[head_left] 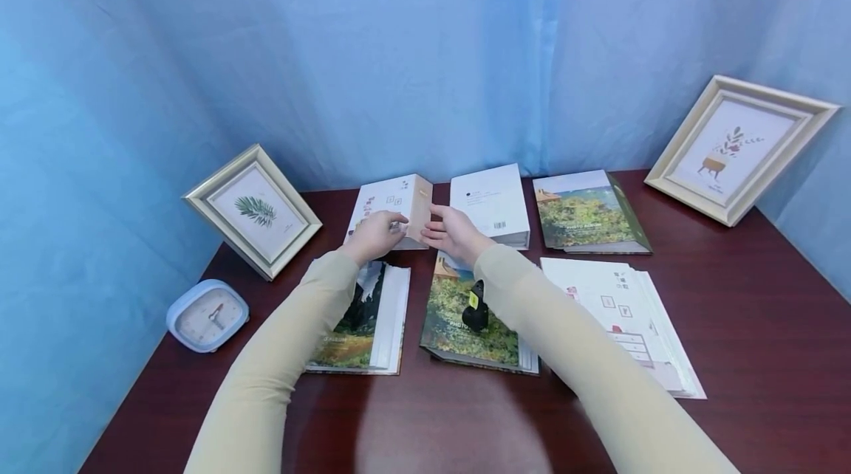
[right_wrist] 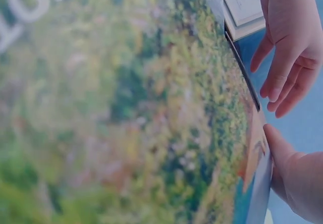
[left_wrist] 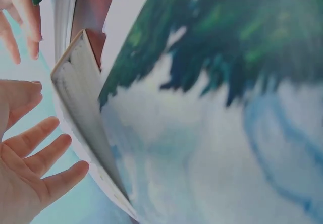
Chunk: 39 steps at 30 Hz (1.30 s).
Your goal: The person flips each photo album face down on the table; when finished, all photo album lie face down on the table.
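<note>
While six flat rectangular albums lie on the glossy dark red wooden table [head_left: 764,326], the white hardcover album with a tan spine [head_left: 394,210] sits at twelve o'clock, in the back row. The left hand [head_left: 374,235], fingers straight and relaxed, rests on its front edge at seven o'clock. The right hand [head_left: 453,232], likewise released and grasping nothing, hovers just beside its spine at four o'clock.

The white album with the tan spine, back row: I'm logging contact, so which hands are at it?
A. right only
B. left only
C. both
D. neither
C: the left hand lies on the white album and the right hand is against its tan spine.
</note>
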Each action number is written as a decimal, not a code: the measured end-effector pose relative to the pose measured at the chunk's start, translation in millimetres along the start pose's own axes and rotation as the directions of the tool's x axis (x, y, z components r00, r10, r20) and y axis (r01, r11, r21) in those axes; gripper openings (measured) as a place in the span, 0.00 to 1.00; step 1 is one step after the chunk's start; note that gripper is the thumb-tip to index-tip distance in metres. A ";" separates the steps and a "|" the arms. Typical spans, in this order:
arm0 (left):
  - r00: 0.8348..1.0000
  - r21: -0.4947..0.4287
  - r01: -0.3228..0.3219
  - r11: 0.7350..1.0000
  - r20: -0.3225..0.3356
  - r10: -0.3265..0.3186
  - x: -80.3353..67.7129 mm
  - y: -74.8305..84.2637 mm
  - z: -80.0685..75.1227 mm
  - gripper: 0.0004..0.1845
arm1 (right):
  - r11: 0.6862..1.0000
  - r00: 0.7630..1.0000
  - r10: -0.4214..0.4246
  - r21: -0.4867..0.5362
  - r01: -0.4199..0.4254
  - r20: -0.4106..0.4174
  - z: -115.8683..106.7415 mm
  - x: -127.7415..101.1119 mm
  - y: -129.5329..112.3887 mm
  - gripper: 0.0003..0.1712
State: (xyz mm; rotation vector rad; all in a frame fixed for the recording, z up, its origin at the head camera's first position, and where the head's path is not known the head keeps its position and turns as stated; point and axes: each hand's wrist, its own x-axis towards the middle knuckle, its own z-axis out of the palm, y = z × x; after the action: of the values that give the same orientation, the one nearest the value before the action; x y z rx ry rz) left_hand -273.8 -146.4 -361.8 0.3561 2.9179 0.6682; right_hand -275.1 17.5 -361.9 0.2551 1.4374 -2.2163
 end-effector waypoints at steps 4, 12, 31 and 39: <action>1.000 0.021 0.005 1.000 -0.016 -0.004 -2.0 -1.9 -5.8 0.18 | 1.000 1.000 -0.005 -0.015 0.006 0.008 0.2 -3.0 -3.0 0.35; 0.998 0.052 -0.011 0.999 -0.061 0.014 -14.6 -6.0 -18.7 0.19 | 0.994 0.999 -0.015 -0.107 0.020 0.052 0.8 -13.9 -6.0 0.34; 0.994 0.021 -0.027 0.999 -0.103 0.029 -65.8 -42.9 -41.1 0.22 | 0.923 0.964 0.075 -0.385 0.030 0.256 12.1 -56.0 16.3 0.39; 0.996 0.004 0.048 0.999 -0.073 -0.048 -85.7 -63.4 -42.1 0.27 | 0.863 0.955 0.132 -0.504 0.021 0.266 29.9 -76.6 29.7 0.39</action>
State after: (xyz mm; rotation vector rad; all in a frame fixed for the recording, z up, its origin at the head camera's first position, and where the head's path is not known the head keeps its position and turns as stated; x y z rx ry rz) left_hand -211.2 -241.1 -346.3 0.2668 2.9874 0.6797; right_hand -191.2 3.3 -342.0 -0.2011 1.7403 -1.6621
